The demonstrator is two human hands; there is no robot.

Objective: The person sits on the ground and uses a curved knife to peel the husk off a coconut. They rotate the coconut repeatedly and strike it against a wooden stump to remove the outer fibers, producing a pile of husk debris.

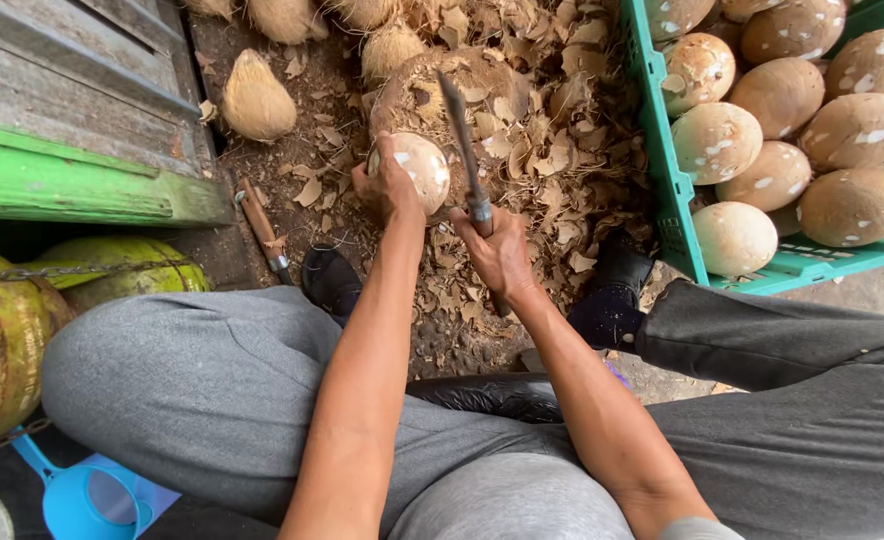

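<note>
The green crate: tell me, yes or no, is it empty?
No. The green crate at the person's right is filled with peeled, pale brown coconuts.

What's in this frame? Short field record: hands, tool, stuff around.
left hand: grips a peeled coconut, held against a husk block
right hand: holds a knife, blade pointing up and away beside the coconut
ground: husk chips around the block
crate: green, on the right, filled with peeled coconuts
spare knife: lies on the ground, left of the hands
green coconuts: lower left, unpeeled
scoop: blue, bottom left
</note>
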